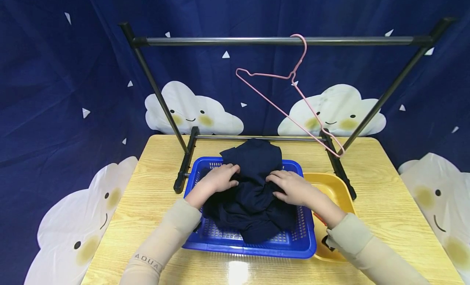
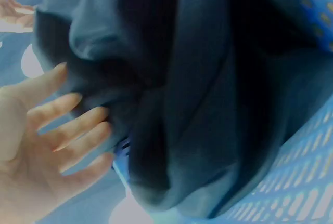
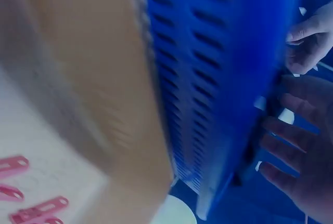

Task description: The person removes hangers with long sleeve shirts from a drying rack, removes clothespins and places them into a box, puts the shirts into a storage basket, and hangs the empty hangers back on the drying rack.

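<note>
Dark navy cloth (image 1: 253, 199) lies bunched in a blue plastic basket (image 1: 249, 251), and part of it hangs over the far rim. My left hand (image 1: 220, 178) is at the cloth's left side; the left wrist view shows its fingers (image 2: 78, 130) spread and nearly straight beside the folds. On the other side, my right hand (image 1: 291, 188) is over the cloth with loosely bent fingers (image 3: 286, 151). Neither hand visibly pinches the fabric. The garment's kind cannot be told from its folds.
A pink hanger (image 1: 273, 75) hangs from the metal rail (image 1: 220, 41) of a black-framed rack. Right of the basket, partly beneath my right arm, stands a yellow tray (image 1: 332, 185). Pink clips (image 3: 39, 211) show in the right wrist view. Everything stands on a wooden table (image 1: 147, 219).
</note>
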`<state>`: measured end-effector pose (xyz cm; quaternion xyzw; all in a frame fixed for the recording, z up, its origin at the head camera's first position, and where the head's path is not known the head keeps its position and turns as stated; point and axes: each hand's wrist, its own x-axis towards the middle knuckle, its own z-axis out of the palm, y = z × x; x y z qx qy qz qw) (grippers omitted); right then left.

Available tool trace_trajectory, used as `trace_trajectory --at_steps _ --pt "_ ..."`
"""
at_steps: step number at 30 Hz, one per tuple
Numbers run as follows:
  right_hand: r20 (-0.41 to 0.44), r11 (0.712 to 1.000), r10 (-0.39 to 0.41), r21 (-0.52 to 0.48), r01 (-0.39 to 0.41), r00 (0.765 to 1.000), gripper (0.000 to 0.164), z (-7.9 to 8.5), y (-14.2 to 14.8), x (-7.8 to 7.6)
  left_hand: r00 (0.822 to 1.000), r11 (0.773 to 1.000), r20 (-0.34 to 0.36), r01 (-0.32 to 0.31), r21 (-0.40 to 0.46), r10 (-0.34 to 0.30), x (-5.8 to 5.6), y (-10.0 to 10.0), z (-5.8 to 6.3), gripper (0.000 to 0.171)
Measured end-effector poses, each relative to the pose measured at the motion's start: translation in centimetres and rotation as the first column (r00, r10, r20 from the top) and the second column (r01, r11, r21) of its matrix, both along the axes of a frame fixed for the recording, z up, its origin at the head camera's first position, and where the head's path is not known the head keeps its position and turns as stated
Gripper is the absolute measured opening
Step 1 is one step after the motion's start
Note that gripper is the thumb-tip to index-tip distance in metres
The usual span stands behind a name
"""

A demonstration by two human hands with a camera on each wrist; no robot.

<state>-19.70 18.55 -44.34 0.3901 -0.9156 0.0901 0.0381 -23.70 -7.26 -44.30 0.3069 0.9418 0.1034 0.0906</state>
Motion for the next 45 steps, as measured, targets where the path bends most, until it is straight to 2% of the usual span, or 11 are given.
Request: trace_trajectory --at_steps 2,5,7,9,11,15,22,31,40,45 --pt "-0.037 0.998 -0.016 -0.064 0.014 0.999 0.035 0.5 0.1 -0.4 0.996 0.997 -0.085 -0.016 0.070 0.022 -0.4 -0.1 0.5 0.023" --pt "-0.085 0.989 -0.060 -0.142 0.048 0.995 0.033 1.0 0.2 -1.2 0.975 0.985 -0.201 -0.057 0.160 0.090 -0.9 -0.3 0.9 0.018" --pt "-0.097 0.980 -0.092 -0.184 0.073 0.991 0.035 1.1 0.2 -1.7 0.959 0.974 -0.246 -0.092 0.209 0.143 -1.3 -0.3 1.1 0.020" --pt "-0.103 0.973 -0.121 -0.207 0.098 0.987 0.037 1.1 0.3 -2.4 0.946 0.961 -0.258 -0.131 0.244 0.195 -1.6 -0.4 1.1 0.026" --pt "-0.091 0.968 -0.155 -0.214 0.133 0.984 0.040 1.0 0.4 -2.9 0.941 0.950 -0.246 -0.167 0.263 0.234 -2.0 -0.4 1.0 0.033" --pt "-0.061 0.960 -0.224 -0.188 0.209 0.973 0.049 0.9 0.5 -3.9 0.945 0.938 -0.165 -0.234 0.257 0.282 -2.9 -0.4 0.7 0.045" --pt "0.040 0.945 -0.298 -0.130 0.300 0.954 0.058 0.9 0.2 -5.3 0.942 0.935 -0.036 -0.324 0.145 0.333 -4.1 -0.3 -0.5 0.059" --pt "0.168 0.937 -0.335 -0.040 0.346 0.927 0.063 0.7 0.1 -7.1 0.939 0.935 0.024 -0.344 0.083 0.343 -4.8 -0.2 -1.5 0.067" --pt "0.271 0.913 -0.406 0.069 0.403 0.873 0.073 -0.2 0.0 -8.4 0.937 0.939 0.059 -0.345 0.009 0.344 -5.3 0.0 -1.7 0.068" --pt "0.355 0.915 -0.397 0.084 0.395 0.846 0.076 -0.5 -0.2 -8.7 0.932 0.933 0.059 -0.359 0.007 0.358 -5.4 0.2 -1.9 0.067"
